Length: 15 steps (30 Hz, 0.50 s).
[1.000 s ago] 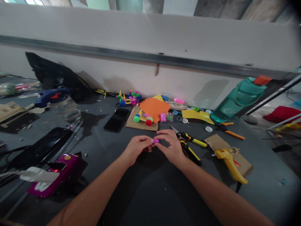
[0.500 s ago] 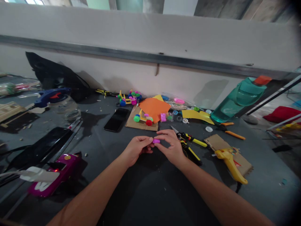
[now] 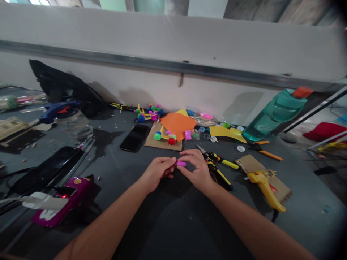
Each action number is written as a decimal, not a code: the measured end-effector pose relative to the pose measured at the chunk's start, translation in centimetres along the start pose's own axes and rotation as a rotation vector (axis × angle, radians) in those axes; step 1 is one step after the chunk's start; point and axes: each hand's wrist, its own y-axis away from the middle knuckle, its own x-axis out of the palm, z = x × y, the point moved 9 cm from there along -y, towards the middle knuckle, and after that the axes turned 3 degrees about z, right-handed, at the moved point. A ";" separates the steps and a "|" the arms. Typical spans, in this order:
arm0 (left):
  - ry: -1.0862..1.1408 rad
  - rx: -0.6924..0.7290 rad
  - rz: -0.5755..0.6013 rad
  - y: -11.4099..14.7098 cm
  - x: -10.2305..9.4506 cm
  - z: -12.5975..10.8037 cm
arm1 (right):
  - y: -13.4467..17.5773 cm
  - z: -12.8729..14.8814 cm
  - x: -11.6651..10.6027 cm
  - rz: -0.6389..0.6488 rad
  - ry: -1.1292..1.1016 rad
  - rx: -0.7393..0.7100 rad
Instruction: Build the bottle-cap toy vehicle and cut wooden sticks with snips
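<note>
Your left fingers (image 3: 169, 164) pinch the small pink cylinder (image 3: 181, 164) by its left end | your right fingers (image 3: 191, 158) curve around it, slightly parted — grip unclear | cylinder between both, over the table (image 3: 179, 216) | pliers (image 3: 227, 163) beside your right wrist | wheeled toy (image 3: 165, 137) on cardboard (image 3: 161, 145) beyond — smartphone (image 3: 134, 138) to its left

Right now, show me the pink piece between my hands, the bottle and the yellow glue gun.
Pink piece (image 3: 181, 164): head view, its middle.
Bottle (image 3: 275, 115): head view, its body.
Yellow glue gun (image 3: 266, 189): head view, its handle.
</note>
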 end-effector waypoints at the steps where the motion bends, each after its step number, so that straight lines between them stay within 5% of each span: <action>1: 0.002 0.000 0.001 0.0 0.0 0.0 | 0.0 0.0 0.0 -0.003 0.001 0.001; 15: 0.015 0.007 -0.054 0.1 -0.4 -0.2 | -0.1 -0.2 -0.3 -0.016 0.018 0.004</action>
